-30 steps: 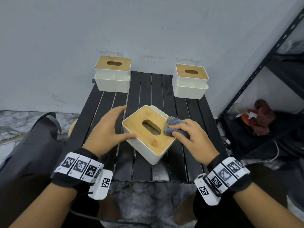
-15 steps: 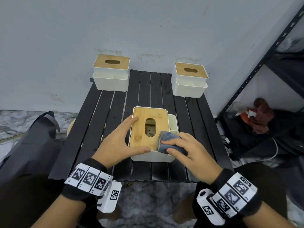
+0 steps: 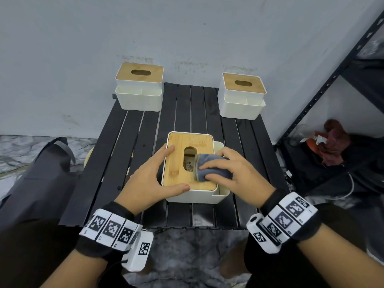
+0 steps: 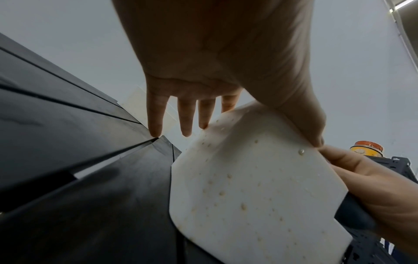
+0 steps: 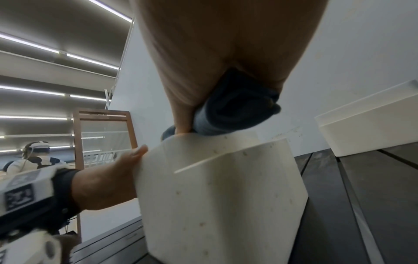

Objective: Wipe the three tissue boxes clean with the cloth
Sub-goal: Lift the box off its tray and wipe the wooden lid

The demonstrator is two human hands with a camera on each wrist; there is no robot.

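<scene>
Since the earlier frames the near tissue box (image 3: 192, 167) has been turned from a diagonal position to square with the slatted table (image 3: 128, 154), and the cloth (image 3: 209, 168) has moved from the lid's right edge to beside the oval opening.

Procedure for the present step, as judged from the scene: brace the box with the left hand (image 3: 149, 179) while the right hand (image 3: 236, 173) draws the cloth across the lid. Work in overlapping strokes. Keep pressure moderate so the box does not slide.

Hand state: the left hand lies flat against the box's left side, fingers extended, thumb along the near edge. The right hand grips the folded grey-blue cloth, fingers curled over it.

Condition of the item: bamboo lid, white body with a side compartment. The wrist views show small brown specks across the white walls (image 4: 248, 187), so the sides will likely need wiping too. Two similar boxes stand at the far left (image 3: 139, 88) and far right (image 3: 242, 96) corners of the table, well apart from the hands
</scene>
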